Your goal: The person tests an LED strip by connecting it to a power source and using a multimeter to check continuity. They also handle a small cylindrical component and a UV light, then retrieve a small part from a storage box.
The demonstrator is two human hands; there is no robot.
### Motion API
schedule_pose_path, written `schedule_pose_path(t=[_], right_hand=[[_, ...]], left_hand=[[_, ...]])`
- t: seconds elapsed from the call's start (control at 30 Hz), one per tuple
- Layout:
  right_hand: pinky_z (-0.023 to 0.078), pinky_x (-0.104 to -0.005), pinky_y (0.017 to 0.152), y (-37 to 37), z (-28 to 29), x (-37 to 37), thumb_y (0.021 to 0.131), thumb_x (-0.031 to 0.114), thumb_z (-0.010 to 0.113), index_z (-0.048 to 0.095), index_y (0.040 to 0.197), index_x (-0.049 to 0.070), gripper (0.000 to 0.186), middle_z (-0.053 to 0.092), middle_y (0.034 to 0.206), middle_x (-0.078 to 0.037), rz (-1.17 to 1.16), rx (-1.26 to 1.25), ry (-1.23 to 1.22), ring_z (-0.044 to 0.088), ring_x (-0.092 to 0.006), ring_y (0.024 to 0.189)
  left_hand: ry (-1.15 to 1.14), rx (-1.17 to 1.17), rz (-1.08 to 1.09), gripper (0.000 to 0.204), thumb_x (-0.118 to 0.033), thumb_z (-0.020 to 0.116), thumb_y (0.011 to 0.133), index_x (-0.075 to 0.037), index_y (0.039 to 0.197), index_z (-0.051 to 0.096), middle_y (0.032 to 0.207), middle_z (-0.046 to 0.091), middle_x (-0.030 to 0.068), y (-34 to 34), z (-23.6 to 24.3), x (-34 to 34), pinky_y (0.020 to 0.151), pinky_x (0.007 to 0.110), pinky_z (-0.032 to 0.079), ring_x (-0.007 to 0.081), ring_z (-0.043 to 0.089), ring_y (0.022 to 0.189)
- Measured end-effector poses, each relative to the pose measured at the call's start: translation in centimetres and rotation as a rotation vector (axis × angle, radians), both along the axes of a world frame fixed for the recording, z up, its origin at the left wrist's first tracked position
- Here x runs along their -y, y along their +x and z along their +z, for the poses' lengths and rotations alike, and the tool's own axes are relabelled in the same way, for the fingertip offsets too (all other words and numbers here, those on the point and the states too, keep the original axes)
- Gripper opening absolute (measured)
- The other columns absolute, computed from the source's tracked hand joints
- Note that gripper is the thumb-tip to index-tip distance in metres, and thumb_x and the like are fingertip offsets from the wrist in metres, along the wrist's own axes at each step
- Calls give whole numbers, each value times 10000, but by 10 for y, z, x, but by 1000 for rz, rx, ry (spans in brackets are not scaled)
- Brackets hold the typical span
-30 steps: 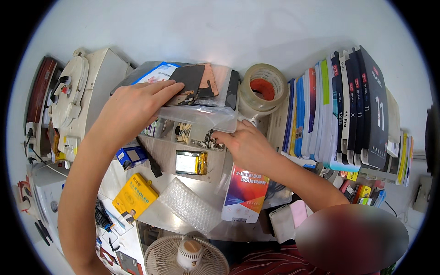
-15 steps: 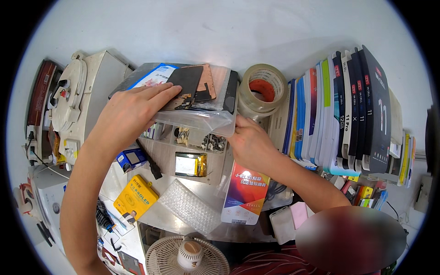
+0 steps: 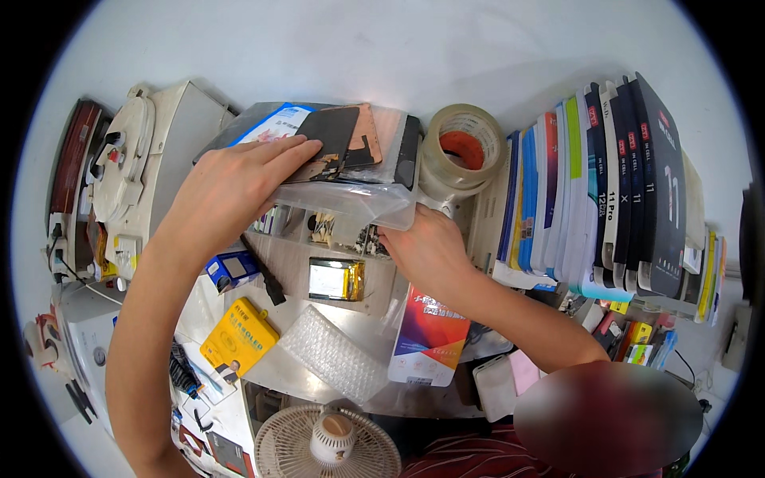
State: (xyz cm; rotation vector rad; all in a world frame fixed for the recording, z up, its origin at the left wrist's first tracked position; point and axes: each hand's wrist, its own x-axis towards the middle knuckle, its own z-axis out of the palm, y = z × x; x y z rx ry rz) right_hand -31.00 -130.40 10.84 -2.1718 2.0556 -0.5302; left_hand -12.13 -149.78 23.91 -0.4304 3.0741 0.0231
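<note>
My left hand lies with its fingers stretched out over a black flat panel with torn edges; its thumb is hidden. Beside that panel is a copper-coloured plate. Both lie on a pile of flat sheets and bags on top of clear plastic. Below this plastic, my right hand is closed, its fingertips at a small compartment holding dark and silver small parts. What the fingertips hold, if anything, cannot be made out. Just in front sits a silver and yellow battery pack.
Tape rolls stand right of the pile, then a row of upright boxes. Nearer lie bubble wrap, a yellow packet, a blue box and a red-purple box. A fan stands at the front edge.
My right hand has moved left, from the corner of the clear plastic to the compartment of small parts. My left hand stays on the black panel. The whole view has shifted slightly.
</note>
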Motion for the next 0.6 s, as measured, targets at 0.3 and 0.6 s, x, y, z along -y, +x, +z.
schedule_pose_path(t=[0.3,0.6], right_hand=[[595,-428,701,15,-15,8,827,169,731,731,823,82,86,724,818,-121,-60,-50,-11,731,-317,770],[594,-449,672,12,-6,4,854,162,721,719,893,65,104,705,811,-139,-95,16,23,715,-329,743]], left_hand=[[-6,-13,-8,784,19,786,725,-123,1458,548,1424,642,94,1,-3,1,996,433,565,347,662,1200],[-25,3,17,809,3,821,704,-131,1455,552,1420,648,80,4,-7,0,989,417,572,327,665,1209]])
